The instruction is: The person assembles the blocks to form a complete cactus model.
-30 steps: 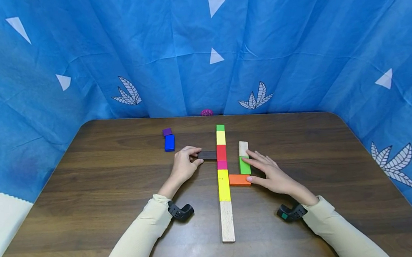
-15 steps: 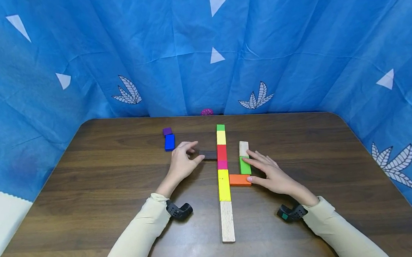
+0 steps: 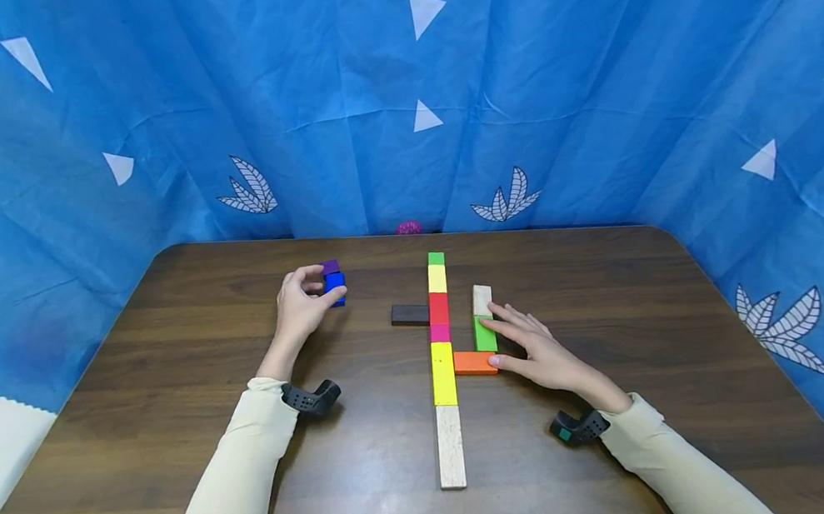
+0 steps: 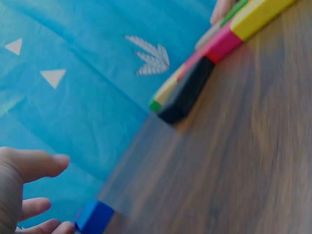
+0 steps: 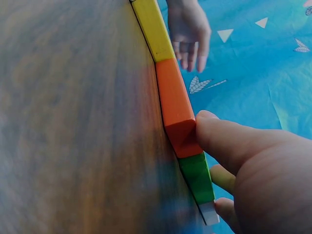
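Observation:
My left hand (image 3: pixel 300 309) reaches over the blue block (image 3: pixel 335 281) at the far left, thumb and fingers spread apart. In the left wrist view the thumb stands clear of that blue block, while a fingertip lies close beside it; contact is unclear. A small purple block (image 3: pixel 331 266) sits just behind it. My right hand (image 3: pixel 543 356) rests at the right-hand blocks with its fingers loosely extended. Its thumb touches the end of the orange block (image 5: pixel 176 97), and its fingertips lie at the green block (image 3: pixel 485 335) and the pale wooden block (image 3: pixel 482 298).
A straight row of flat blocks runs down the table's middle, with a long yellow block (image 3: pixel 443 375) and a plain wooden block (image 3: pixel 450 447) nearest me. A dark block (image 3: pixel 410 315) butts against the row's left side. Behind the wooden table (image 3: pixel 172 416) hangs a blue curtain (image 3: pixel 332 73).
My left hand has let go of the dark block, which stays against the row, and moved left and away from me to the blue block. My right hand stays in place.

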Motion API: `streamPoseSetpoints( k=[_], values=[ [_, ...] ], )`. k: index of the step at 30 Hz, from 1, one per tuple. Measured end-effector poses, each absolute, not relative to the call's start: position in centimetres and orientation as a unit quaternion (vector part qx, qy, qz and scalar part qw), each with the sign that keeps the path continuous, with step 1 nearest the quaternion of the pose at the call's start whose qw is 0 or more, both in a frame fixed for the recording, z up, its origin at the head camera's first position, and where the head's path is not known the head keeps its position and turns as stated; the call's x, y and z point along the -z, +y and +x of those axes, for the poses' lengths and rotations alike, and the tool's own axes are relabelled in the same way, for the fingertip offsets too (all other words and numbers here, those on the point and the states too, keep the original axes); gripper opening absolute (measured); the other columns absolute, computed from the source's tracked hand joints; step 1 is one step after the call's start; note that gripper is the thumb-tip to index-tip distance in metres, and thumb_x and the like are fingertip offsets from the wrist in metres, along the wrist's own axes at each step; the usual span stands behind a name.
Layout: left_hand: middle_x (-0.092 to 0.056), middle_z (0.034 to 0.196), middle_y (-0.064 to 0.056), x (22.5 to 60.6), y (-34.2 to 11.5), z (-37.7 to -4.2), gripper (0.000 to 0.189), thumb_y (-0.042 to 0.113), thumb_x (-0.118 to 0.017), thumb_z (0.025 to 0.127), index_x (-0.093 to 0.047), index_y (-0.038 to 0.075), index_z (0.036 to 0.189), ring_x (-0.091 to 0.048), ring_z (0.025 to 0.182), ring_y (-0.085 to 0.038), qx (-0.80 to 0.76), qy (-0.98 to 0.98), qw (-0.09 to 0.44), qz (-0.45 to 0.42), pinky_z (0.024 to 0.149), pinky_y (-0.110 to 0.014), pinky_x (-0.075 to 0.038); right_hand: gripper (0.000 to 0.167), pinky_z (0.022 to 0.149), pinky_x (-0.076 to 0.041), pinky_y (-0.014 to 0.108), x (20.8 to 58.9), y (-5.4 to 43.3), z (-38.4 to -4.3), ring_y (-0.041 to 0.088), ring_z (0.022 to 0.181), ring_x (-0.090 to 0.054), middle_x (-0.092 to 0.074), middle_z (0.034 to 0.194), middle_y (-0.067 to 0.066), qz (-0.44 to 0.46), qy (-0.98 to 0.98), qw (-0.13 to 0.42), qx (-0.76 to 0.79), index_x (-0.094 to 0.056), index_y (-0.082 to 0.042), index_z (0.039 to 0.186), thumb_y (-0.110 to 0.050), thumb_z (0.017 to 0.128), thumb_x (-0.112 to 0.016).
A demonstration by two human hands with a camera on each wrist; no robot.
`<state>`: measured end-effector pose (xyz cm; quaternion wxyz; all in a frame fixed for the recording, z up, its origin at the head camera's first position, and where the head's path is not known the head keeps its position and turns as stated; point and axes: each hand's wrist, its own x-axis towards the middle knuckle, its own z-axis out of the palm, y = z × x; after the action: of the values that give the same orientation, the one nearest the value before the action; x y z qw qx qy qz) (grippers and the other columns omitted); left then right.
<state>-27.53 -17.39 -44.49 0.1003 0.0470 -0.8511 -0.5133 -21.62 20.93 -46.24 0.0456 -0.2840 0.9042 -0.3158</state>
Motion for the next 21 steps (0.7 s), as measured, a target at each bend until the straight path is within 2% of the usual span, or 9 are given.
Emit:
streamPoseSetpoints(
  k=[4,8,14,21],
  values=[
    [-0.047,0.134,-0.021,45.2,-17.9,-28.1,0.067,0.027,-0.079,0.081,-0.05,0.001,0.136,-0.054,0.119,-0.035,0.494,-0.867,0.04,0.043,0.098,-0.047,-0.048,0.065,0.115,-0.007,0.068,46.3,20.9,-21.6,0.042,0.149,-0.015,-0.024,0.162,0.012,-0.281,0.906,0.044,0.314,-0.042,-0.014,0.149,-0.031,0.092,-0.067],
    [-0.045,0.135,-0.022,45.5,-18.3,-28.5,0.074,0.027,-0.08,0.08,-0.046,0.0,0.14,-0.051,0.122,-0.036,0.488,-0.872,0.012,0.035,0.1,-0.047,-0.047,0.065,0.116,-0.007,0.067,46.3,20.8,-21.7,0.041,0.149,-0.015,-0.024,0.162,0.012,-0.281,0.906,0.045,0.313,-0.042,-0.015,0.149,-0.032,0.092,-0.067],
    [-0.043,0.136,-0.023,45.7,-18.6,-28.7,0.082,0.02,-0.082,0.078,-0.041,-0.001,0.145,-0.05,0.121,-0.036,0.497,-0.868,-0.009,0.024,0.098,-0.046,-0.046,0.064,0.116,-0.007,0.067,46.3,20.9,-21.7,0.042,0.149,-0.015,-0.024,0.162,0.012,-0.284,0.906,0.044,0.312,-0.042,-0.015,0.149,-0.031,0.092,-0.067],
    [-0.05,0.133,-0.024,45.8,-19.2,-29.2,0.08,0.009,-0.081,0.076,-0.042,-0.002,0.145,-0.051,0.117,-0.036,0.507,-0.862,-0.016,0.0,0.096,-0.04,-0.045,0.064,0.116,-0.007,0.067,46.4,20.9,-21.7,0.041,0.149,-0.015,-0.024,0.162,0.012,-0.28,0.907,0.045,0.312,-0.042,-0.015,0.149,-0.032,0.092,-0.067]
  ],
)
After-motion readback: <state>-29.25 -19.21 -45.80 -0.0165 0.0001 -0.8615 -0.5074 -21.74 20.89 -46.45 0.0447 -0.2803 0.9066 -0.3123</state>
